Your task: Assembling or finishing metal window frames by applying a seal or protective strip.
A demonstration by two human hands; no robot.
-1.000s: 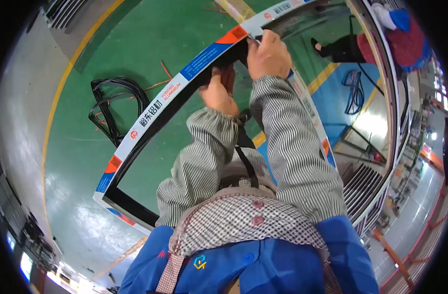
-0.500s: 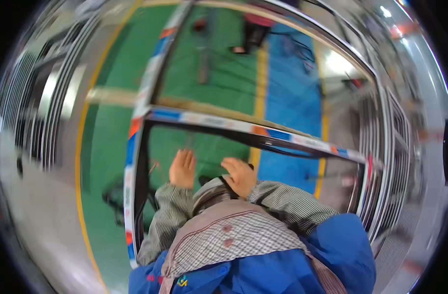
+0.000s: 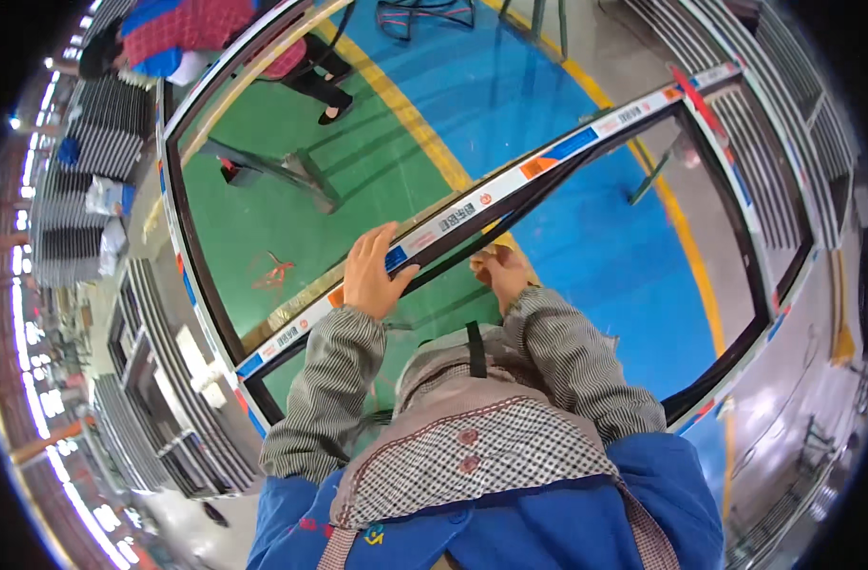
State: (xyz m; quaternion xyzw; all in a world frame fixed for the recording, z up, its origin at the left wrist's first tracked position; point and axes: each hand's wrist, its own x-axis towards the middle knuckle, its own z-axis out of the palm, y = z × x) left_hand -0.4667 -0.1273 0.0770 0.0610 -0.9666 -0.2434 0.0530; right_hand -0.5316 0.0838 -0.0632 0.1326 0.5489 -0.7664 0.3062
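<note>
A large metal frame [image 3: 284, 339], like a window frame, with printed protective film lies in front of me. Its crossbar [image 3: 461, 215] runs from lower left to upper right. My left hand [image 3: 371, 275] is laid over this crossbar, fingers across its top and thumb on the near side. A black flexible strip [image 3: 540, 199] sags along the crossbar's near side. Just below that strip my right hand [image 3: 503, 275] is closed, fingertips bent together. What it pinches, if anything, I cannot make out.
A person in a red checked garment [image 3: 191, 27] works beyond the far left. A metal stand [image 3: 310, 179] is under the frame. A red tool or clamp [image 3: 702, 109] rests at the crossbar's right end. Stacked metal frames [image 3: 172, 366] stand at left.
My view has turned, so the crossbar now slants up to the right. My left hand has come onto the crossbar. The right hand's fingers have curled in near the black strip.
</note>
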